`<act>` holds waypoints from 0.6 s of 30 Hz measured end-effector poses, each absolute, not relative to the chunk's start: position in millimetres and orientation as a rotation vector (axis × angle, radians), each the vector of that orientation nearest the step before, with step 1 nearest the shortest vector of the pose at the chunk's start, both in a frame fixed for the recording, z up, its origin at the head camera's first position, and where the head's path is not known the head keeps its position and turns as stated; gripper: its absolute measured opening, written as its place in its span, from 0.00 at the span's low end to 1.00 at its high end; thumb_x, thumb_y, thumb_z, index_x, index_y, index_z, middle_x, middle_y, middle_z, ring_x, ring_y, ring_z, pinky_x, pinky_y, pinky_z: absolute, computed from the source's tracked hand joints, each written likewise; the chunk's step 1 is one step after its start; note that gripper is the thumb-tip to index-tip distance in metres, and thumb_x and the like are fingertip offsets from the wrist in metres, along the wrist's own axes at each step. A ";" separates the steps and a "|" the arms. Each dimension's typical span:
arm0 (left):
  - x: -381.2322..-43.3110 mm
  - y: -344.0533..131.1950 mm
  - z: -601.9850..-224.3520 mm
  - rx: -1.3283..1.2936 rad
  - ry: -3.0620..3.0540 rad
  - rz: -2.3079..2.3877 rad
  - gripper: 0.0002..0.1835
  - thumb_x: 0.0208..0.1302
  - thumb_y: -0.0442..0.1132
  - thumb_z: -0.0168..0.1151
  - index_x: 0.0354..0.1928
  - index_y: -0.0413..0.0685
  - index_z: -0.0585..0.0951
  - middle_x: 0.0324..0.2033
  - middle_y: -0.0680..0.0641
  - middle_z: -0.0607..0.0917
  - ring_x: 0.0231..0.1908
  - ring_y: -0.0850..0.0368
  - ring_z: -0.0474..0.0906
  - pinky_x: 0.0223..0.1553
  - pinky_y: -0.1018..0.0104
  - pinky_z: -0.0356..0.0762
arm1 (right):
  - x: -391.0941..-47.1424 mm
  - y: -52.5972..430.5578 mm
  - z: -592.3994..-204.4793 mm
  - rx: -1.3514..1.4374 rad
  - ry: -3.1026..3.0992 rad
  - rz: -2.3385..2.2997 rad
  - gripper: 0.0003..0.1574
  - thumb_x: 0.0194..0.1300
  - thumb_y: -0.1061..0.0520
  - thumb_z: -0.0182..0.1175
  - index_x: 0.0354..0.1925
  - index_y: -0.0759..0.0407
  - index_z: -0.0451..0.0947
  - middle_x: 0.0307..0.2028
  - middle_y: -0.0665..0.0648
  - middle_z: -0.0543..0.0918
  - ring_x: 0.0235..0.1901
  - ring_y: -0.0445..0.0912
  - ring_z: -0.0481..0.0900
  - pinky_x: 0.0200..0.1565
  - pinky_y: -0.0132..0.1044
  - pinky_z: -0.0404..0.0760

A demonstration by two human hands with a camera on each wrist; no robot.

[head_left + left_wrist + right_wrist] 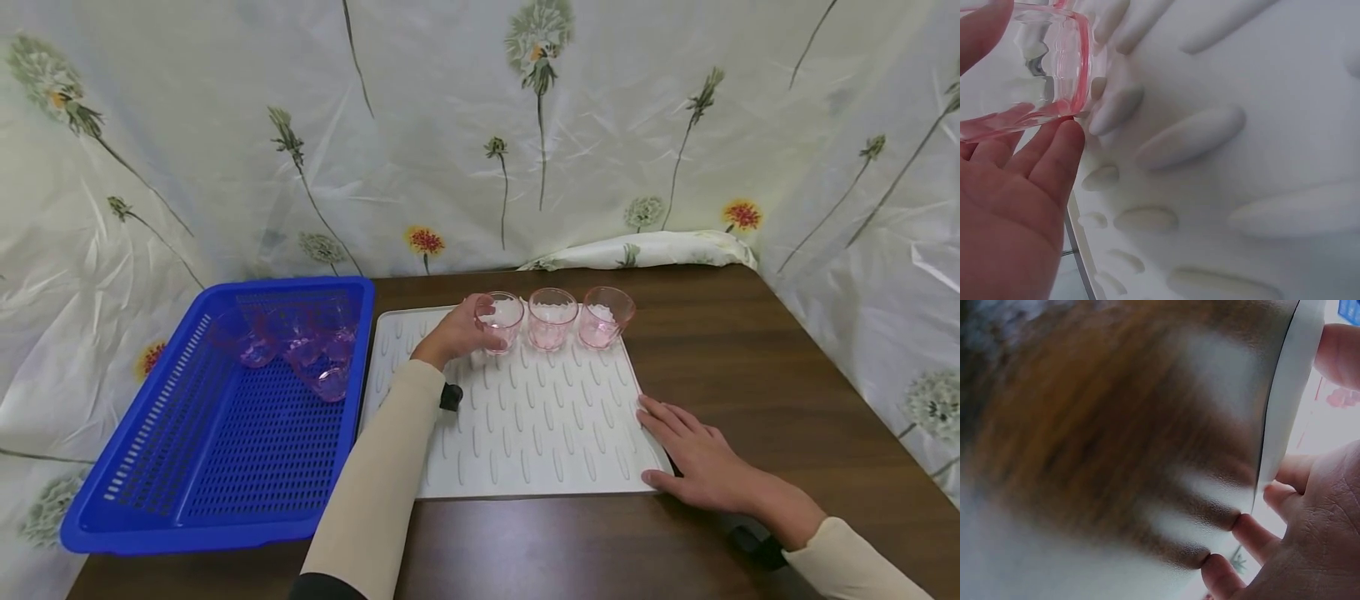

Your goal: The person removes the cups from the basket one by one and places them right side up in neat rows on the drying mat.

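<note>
My left hand [456,332] holds a pink-tinted clear glass [501,321] at the far edge of a white ridged drying mat [540,442]. In the left wrist view, the thumb and fingers are around the glass [1029,75], and its base is close to the mat's ridges. To its right on the mat stand a second pink glass [552,325] and a third pink glass [602,323], both upright. My right hand [701,462] rests at the mat's right edge, fingers extended; in the right wrist view its fingertips touch the table and the thumb lies by the mat's edge.
A blue perforated basket [202,540] stands left of the mat, with several pink glasses [330,383] in its far right part. The brown wooden table [697,333] reaches a flower-patterned cloth [450,183] at the back and sides. A cloth fold [667,248] lies along the back edge.
</note>
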State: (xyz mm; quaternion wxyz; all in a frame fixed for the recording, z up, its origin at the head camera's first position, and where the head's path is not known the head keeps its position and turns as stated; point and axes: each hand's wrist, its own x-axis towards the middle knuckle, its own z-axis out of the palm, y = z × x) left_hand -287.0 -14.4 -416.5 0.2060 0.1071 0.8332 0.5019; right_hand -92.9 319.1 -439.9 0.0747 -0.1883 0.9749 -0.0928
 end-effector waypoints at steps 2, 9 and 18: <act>-287.4 -14.2 -416.8 0.303 2.313 1.409 0.45 0.57 0.36 0.74 0.73 0.50 0.60 0.72 0.45 0.68 0.67 0.47 0.71 0.70 0.51 0.67 | -92.4 319.4 -439.6 -0.567 2.928 -0.277 0.52 0.62 0.33 0.61 0.73 0.59 0.60 0.76 0.61 0.56 0.70 0.63 0.57 0.54 0.71 0.69; -286.0 -17.9 -411.5 0.224 2.323 1.332 0.50 0.55 0.40 0.75 0.74 0.47 0.55 0.69 0.43 0.71 0.68 0.46 0.68 0.72 0.48 0.64 | -92.5 318.4 -438.2 -0.567 2.923 -0.281 0.52 0.62 0.33 0.61 0.73 0.58 0.60 0.76 0.61 0.57 0.70 0.62 0.58 0.55 0.70 0.69; -280.8 -37.5 -364.1 0.329 2.408 1.056 0.60 0.59 0.50 0.71 0.80 0.51 0.38 0.76 0.44 0.61 0.76 0.47 0.57 0.75 0.45 0.57 | -93.6 321.1 -438.1 -0.544 2.899 -0.285 0.53 0.61 0.33 0.61 0.74 0.58 0.59 0.77 0.61 0.55 0.71 0.63 0.57 0.55 0.72 0.68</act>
